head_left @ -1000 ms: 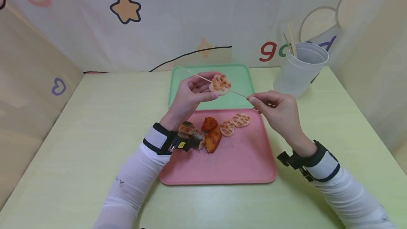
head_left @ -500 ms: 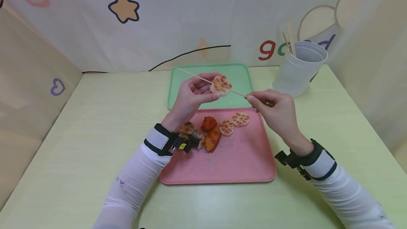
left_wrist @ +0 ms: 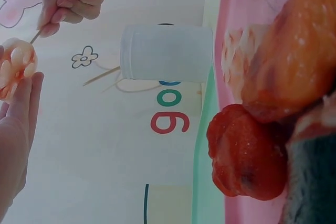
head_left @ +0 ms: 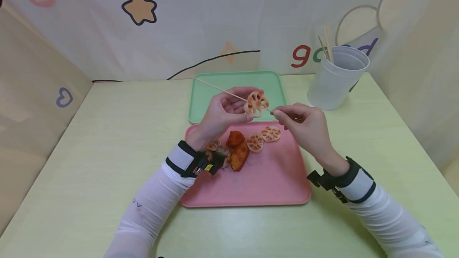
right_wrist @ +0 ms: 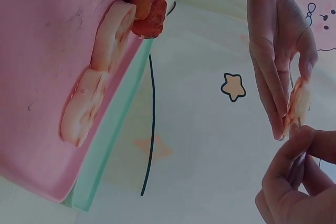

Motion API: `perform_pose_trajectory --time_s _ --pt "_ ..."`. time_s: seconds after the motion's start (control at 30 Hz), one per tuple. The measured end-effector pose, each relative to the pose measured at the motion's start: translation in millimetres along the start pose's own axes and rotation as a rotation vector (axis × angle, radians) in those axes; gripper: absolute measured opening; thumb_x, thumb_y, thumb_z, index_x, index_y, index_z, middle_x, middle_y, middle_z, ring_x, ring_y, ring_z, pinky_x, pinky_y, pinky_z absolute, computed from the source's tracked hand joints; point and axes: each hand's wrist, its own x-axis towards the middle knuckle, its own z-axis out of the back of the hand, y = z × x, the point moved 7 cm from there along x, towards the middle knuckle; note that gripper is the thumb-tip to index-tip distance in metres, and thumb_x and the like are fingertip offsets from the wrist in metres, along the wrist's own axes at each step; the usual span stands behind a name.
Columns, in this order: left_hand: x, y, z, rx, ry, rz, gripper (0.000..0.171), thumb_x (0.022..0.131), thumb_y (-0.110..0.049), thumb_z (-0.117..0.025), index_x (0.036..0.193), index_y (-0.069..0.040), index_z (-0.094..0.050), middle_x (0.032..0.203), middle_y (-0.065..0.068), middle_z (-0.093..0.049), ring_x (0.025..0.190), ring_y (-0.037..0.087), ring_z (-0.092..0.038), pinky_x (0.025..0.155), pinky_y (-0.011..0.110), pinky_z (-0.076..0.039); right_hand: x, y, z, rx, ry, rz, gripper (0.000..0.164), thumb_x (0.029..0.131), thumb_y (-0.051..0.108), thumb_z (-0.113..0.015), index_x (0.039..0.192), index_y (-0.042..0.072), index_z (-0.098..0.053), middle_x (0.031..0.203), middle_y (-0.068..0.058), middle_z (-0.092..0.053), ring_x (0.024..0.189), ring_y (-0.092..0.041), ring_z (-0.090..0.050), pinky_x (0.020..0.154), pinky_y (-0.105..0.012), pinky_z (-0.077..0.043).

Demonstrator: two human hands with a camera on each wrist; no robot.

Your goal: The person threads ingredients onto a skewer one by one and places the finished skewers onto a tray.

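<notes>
A lotus root slice [head_left: 256, 103] is threaded on a thin wooden skewer [head_left: 218, 88], held up over the trays. My left hand [head_left: 229, 108] pinches the slice by its edge between thumb and fingers. With thumb and forefinger, my right hand [head_left: 303, 124] pinches the skewer's right end, close beside the slice. The skewer's long free part points up and left past the left hand. In the right wrist view the slice [right_wrist: 298, 103] is seen edge-on between the left hand's fingers and thumb.
On the pink tray [head_left: 251, 190] lie two lotus root slices [head_left: 255, 143], orange-brown pieces [head_left: 239, 156] and dark-skinned pieces partly hidden by the left wrist. Behind it is a green tray [head_left: 236, 77]. A translucent cup [head_left: 331, 86] with several sticks [head_left: 328, 45] stands back right.
The lotus root slice and left hand have moved right and slightly down, nearer the right hand. Less skewer shows between slice and right fingers. The right hand has shifted slightly left.
</notes>
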Motion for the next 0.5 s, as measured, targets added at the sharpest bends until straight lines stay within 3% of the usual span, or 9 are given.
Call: perform_pose_trajectory --time_s 0.3,0.5 --pt "-1.0 1.1 -0.8 -0.029 0.004 0.02 0.053 0.079 0.015 -0.065 0.129 0.006 -0.051 0.13 0.017 -0.058 0.122 0.026 -0.056 0.1 0.035 -0.046 -0.2 -0.7 0.1 -0.039 0.039 -0.015 0.019 0.086 0.02 -0.07 0.1 0.007 -0.074 0.078 -0.008 -0.067 0.064 -0.011 -0.059 0.056 -0.017 -0.049" --pt "-0.8 1.0 -0.1 -0.023 0.008 0.023 0.052 0.079 0.015 -0.064 0.129 0.006 -0.051 0.129 0.016 -0.058 0.119 0.024 -0.058 0.098 0.034 -0.047 0.2 -0.1 0.4 -0.024 0.063 -0.027 0.019 0.085 0.02 -0.072 0.1 0.008 -0.074 0.088 -0.01 -0.072 0.07 -0.014 -0.065 0.064 -0.017 -0.054"
